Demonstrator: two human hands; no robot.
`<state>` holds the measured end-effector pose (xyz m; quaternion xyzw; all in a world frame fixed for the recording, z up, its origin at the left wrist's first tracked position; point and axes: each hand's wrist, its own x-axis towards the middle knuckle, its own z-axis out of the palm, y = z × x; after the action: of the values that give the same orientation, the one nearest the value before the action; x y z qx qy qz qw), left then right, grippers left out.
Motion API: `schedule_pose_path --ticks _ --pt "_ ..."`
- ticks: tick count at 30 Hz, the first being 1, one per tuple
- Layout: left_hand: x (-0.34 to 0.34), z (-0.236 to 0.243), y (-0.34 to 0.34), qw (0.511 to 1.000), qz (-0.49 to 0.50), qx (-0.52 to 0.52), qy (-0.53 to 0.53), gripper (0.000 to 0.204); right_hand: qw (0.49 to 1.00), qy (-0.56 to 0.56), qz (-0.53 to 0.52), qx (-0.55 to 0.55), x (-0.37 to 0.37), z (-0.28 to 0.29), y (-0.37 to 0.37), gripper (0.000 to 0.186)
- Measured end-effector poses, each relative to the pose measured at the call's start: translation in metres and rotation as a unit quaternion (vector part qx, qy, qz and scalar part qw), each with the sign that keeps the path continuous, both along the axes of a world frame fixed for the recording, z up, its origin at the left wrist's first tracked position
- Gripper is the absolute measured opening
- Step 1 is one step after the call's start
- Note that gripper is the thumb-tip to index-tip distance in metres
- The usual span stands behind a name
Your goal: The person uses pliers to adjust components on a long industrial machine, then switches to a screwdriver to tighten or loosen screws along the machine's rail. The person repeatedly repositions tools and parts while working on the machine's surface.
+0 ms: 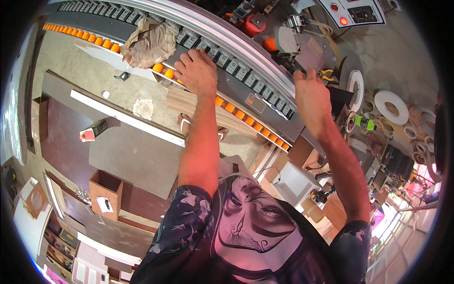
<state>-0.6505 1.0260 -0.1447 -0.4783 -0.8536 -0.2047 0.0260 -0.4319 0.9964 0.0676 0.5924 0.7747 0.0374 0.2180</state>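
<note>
My left hand rests palm down on the dark bed of a long machine, beside its row of black and white pads. Its fingers are bent but slightly apart, and I see no object in them. To its left, a crumpled piece of brown paper lies over the bed and the orange rollers. At the machine's right end, my right hand has thumb and fingers drawn together at the metal parts. Whatever is between those fingertips is hidden.
Yellow-handled pliers lie beyond my right hand. White band rolls and a green bottle are at right. A control panel with red lights stands at the far side. Boards and an open wooden box lie at left.
</note>
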Motion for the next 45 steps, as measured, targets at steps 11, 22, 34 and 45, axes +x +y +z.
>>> schedule_pose_path --ticks 11,22,34,45 --pt "-0.003 0.003 0.002 0.999 -0.022 -0.018 -0.028 0.025 0.995 -0.01 -0.102 -0.019 -0.02 -0.004 0.008 0.025" --pt "-0.007 0.003 0.003 0.997 -0.03 -0.035 -0.068 0.026 0.992 -0.02 -0.117 -0.036 -0.033 -0.008 0.017 0.023" --pt "-0.008 0.002 0.005 0.995 -0.025 -0.04 -0.083 0.026 0.989 -0.008 -0.143 0.019 -0.038 -0.015 0.001 0.031" --pt "-0.009 0.003 0.005 0.996 -0.03 -0.03 -0.077 0.026 0.988 0.007 -0.15 0.046 -0.028 -0.027 -0.004 0.032"
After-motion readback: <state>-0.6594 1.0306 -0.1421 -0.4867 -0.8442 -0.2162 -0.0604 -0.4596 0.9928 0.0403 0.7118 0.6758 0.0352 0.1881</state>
